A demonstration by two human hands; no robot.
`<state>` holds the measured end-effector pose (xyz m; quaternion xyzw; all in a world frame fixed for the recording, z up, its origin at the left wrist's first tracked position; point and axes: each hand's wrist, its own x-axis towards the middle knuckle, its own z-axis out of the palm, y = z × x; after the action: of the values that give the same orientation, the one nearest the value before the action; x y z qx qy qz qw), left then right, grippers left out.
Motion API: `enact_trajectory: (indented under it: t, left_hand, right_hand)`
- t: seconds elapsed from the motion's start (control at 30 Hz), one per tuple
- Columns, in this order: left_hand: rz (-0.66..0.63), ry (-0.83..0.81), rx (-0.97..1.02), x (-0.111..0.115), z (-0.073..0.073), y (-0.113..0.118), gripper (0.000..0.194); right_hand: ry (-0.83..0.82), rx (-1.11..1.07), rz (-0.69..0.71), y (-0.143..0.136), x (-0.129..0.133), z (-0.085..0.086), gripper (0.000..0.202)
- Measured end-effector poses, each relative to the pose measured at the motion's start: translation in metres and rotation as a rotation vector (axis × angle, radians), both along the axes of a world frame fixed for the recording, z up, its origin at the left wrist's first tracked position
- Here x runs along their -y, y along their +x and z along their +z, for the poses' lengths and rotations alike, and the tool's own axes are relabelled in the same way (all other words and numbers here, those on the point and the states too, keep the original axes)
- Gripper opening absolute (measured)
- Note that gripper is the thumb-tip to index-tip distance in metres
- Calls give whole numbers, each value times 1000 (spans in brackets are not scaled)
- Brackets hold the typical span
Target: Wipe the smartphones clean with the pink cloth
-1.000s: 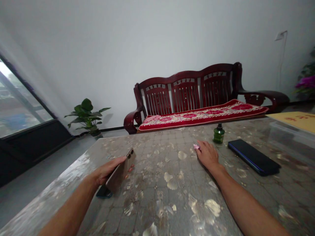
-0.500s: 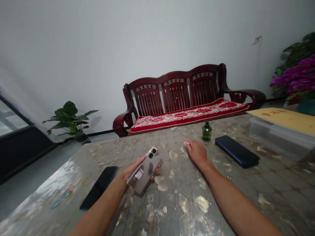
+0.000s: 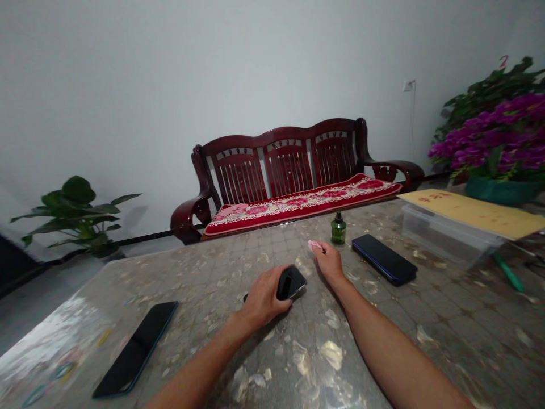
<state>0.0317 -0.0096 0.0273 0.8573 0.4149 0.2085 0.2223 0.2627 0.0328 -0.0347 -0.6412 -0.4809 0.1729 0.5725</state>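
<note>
I observe: left hand, lower centre, gripping a phone; right hand, right of centre, holding a pink wad near a green bottle.

The middle smartphone shows a black face with a silvery rim, the left smartphone is black edged in teal, and the right smartphone black edged in blue. The crumpled scrap is pale pink, perhaps patterned; the bottle is green, topped in black. Cream petals and gridlines pattern the grey-brown tabletop.
</note>
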Motion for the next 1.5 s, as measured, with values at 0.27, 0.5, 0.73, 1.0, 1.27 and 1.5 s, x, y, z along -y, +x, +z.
enact_trajectory:
  t: [0.27,0.5,0.73,1.0,1.27,1.5]
  left_hand:
    - [-1,54,-64,-5,-14,7,68]
    - [6,83,-72,-7,-21,6,66]
    - [-13,77,-120,-8,-21,6,61]
    - [-16,72,-158,-7,-20,6,65]
    - [-120,63,-79,-15,-27,-2,73]
    - [-77,135,-76,-8,-29,-62,77]
  right_hand:
    - [34,-64,19,0,-2,-5,49]
    - [45,-55,44,0,-1,-5,45]
    - [49,-46,59,3,-3,-6,43]
    - [51,-71,85,3,-2,-4,45]
    - [63,-97,79,2,3,3,46]
    - [53,-62,96,-1,7,8,45]
